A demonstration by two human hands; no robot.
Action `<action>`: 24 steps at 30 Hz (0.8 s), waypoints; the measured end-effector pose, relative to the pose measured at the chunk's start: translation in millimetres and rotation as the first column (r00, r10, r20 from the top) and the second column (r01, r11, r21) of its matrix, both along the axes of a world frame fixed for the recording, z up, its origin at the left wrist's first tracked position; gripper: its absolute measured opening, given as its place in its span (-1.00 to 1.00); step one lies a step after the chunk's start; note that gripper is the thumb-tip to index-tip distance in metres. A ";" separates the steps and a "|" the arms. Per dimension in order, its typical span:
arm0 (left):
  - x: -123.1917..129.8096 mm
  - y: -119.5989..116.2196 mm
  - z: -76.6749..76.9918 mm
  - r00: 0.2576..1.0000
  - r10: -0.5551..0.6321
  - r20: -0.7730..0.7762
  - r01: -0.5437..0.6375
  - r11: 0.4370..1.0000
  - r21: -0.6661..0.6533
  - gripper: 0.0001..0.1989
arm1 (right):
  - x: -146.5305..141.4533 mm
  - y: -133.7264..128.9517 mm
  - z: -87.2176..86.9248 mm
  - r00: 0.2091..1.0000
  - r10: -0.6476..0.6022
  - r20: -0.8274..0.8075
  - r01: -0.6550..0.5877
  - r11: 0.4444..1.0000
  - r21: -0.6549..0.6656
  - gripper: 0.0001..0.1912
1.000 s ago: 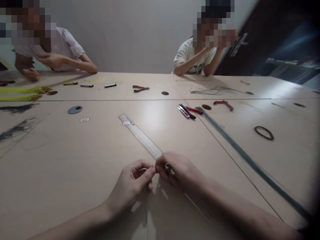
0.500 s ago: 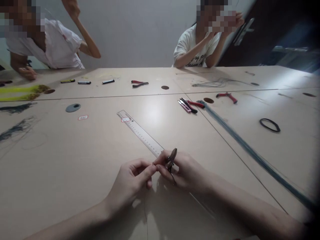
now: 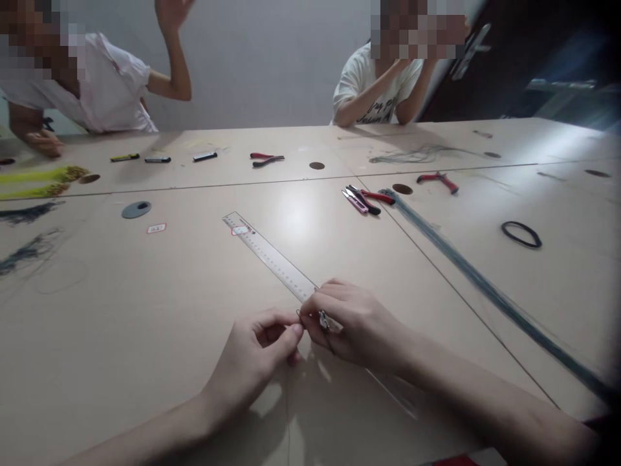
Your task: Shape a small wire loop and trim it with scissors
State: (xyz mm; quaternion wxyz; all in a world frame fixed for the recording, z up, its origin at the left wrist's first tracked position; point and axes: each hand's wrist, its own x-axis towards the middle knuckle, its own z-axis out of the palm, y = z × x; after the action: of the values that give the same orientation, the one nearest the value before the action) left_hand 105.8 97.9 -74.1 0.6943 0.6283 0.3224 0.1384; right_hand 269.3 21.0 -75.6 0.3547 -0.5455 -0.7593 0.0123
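Observation:
In the middle of the head view, my left hand (image 3: 255, 353) and my right hand (image 3: 354, 323) meet, fingertips almost touching. Between them a thin dark thread (image 3: 288, 414) bends into a tiny loop, and its tail hangs down past my left fingers. My left thumb and index finger pinch this thread. Tucked in the curled fingers of my right hand is a small shiny metal tool (image 3: 324, 320), mostly hidden, its kind unclear. The right fingertips also close at the loop. A clear ruler (image 3: 272, 252) lies flat on the table, passing under my right hand.
Red-handled pliers (image 3: 371, 202) and pink snips (image 3: 355, 200) lie beyond the ruler. A long grey-green thread bundle (image 3: 466, 272) runs along the right. A black ring (image 3: 521, 234), a grey disc (image 3: 136, 209) and several cutters (image 3: 205, 156) lie around. Two people sit opposite.
The metal tool has turned down into my right palm and shows less. A small thread loop now stands out between my fingertips. The left co-worker's raised hand has moved right.

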 end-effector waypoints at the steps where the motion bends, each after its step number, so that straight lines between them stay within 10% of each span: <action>1: 0.1 0.2 -0.8 1.000 -0.001 -0.002 0.001 1.000 -0.008 -0.86 | -0.2 0.1 -0.4 1.000 -0.006 0.001 0.006 1.000 0.007 -0.82; 24: 2.4 5.3 -3.8 0.997 0.007 0.075 -0.007 1.000 0.000 -0.73 | 3.6 -0.4 6.2 0.984 0.059 0.168 -0.078 0.991 0.104 -0.75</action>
State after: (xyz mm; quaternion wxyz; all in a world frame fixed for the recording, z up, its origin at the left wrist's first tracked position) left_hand 108.2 103.2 -77.8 0.7054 0.6216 0.2984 0.1641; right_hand 272.9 20.6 -69.4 0.3199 -0.4977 -0.8038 -0.0626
